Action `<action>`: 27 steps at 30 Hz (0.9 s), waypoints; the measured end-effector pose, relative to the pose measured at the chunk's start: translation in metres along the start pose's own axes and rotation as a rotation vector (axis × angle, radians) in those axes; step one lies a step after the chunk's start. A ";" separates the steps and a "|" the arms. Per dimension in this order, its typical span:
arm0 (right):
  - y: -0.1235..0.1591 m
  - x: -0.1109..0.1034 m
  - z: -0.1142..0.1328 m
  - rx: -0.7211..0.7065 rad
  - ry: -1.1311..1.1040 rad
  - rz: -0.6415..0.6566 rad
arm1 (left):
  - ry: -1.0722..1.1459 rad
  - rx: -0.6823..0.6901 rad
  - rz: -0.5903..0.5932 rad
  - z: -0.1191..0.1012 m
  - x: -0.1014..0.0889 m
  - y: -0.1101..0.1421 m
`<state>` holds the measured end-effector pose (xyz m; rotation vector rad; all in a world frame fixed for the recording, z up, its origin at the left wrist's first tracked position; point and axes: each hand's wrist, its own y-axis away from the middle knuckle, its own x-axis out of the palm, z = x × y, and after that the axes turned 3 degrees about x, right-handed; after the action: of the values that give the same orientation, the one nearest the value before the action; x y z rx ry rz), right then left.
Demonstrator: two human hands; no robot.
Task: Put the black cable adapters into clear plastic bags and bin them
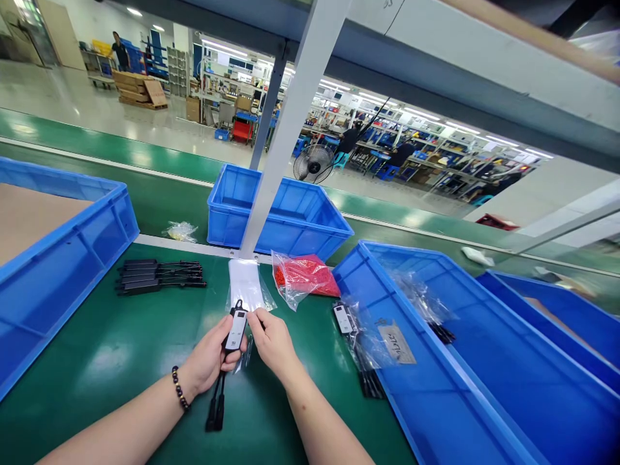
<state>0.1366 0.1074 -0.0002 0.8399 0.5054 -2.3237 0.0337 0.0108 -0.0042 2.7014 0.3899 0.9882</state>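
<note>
My left hand (210, 354) is wrapped round a small electronic box (236, 329) with a pale grey face, a dark window and a black loop on top. Two short black cable leads (216, 403) hang below it. At the box's upper right edge, my right hand (271, 339) has its thumb and forefinger pinched together; what lies between them is too small to make out. A bit of clear plastic film (245, 356) shows just under the fingers. Behind the box lies a stack of clear plastic bags (244, 279).
Several black boxes with leads (155, 276) lie in a row at left. A bag of red pieces (310, 276) sits near the post (290, 110). Bagged boxes (356, 332) lean by the right blue crate (416, 361). Other blue crates (62, 239) stand left and behind (271, 226).
</note>
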 end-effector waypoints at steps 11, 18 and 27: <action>0.008 -0.013 0.006 -0.164 -0.159 0.197 | 0.043 0.008 -0.048 0.002 -0.003 -0.003; 0.002 -0.011 -0.014 -0.080 0.359 0.286 | 0.068 0.091 -0.298 -0.009 -0.013 -0.011; 0.001 -0.002 -0.020 0.153 0.727 0.351 | 0.137 0.214 -0.308 -0.035 -0.028 -0.009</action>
<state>0.1469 0.1179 -0.0134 1.7092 0.4251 -1.7056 -0.0110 0.0151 0.0024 2.6463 0.9557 1.0950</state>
